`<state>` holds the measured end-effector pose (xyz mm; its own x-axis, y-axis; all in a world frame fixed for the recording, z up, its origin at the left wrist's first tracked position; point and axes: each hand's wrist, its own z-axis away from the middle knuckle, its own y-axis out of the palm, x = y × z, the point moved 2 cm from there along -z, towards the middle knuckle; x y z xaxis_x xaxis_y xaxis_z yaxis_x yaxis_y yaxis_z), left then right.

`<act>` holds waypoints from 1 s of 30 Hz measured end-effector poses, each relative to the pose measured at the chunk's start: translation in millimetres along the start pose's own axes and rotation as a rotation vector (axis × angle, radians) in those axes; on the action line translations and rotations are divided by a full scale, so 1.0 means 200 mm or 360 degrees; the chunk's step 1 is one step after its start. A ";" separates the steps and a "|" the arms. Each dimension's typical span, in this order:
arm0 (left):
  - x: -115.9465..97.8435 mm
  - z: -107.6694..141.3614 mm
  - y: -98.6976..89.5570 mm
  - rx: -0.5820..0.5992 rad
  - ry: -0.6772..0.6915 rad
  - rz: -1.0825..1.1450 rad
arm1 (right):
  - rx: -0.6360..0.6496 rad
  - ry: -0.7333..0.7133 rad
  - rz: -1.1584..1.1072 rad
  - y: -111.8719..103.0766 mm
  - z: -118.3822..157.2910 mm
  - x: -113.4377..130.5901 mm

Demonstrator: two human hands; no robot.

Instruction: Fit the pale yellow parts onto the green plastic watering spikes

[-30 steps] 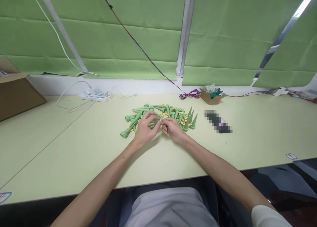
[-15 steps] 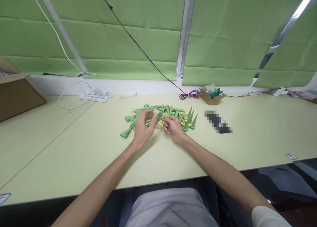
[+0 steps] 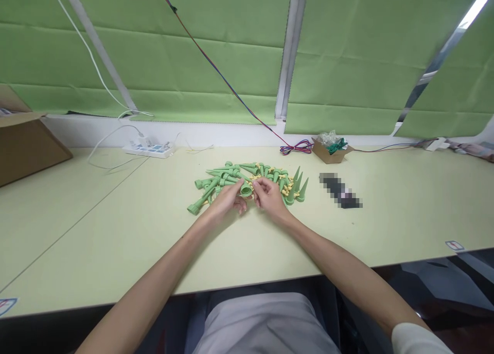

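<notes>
A green cone-shaped piece with a round open end faces me between my hands. My left hand is closed on it from the left, with the thumb along its side. Just right of its rim, my right hand is pinched; what its fingertips hold is too small to make out. Behind and around both hands lies a pile of green spikes mixed with small yellow pieces. Several green spikes stand upright at the pile's right end.
On the pale table, a dark blurred object lies right of the pile. Behind are a small open box, a coiled cable and a power strip. A large cardboard box stands at left.
My left hand has moved lower and closed round the green cone, which has shifted slightly down and left. My right hand remains beside it, its fingers still pinched.
</notes>
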<state>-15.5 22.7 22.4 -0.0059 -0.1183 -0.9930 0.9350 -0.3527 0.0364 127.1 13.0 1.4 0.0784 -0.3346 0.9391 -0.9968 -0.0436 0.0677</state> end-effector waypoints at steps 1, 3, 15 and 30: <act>0.00 0.00 0.00 0.0017 0.0000 0.0000 | -0.0003 -0.0002 0.0006 0.00 0.00 -0.01; 0.00 0.00 0.00 0.0049 -0.0001 -0.0018 | -0.0010 -0.0004 0.0024 -0.01 -0.01 -0.02; -0.04 0.03 -0.01 -0.0041 0.0589 -0.0952 | -0.0129 -0.0061 0.0352 -0.04 -0.03 -0.05; 0.05 -0.01 -0.02 -0.0178 0.0888 -0.1158 | -0.0245 0.0090 0.0307 -0.05 -0.04 -0.09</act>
<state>-19.3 25.2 11.9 -0.4607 0.5722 -0.6785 0.7970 -0.0697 -0.5999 135.0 26.9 -13.1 -0.1103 -0.2696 0.9566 -0.9846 0.1610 -0.0682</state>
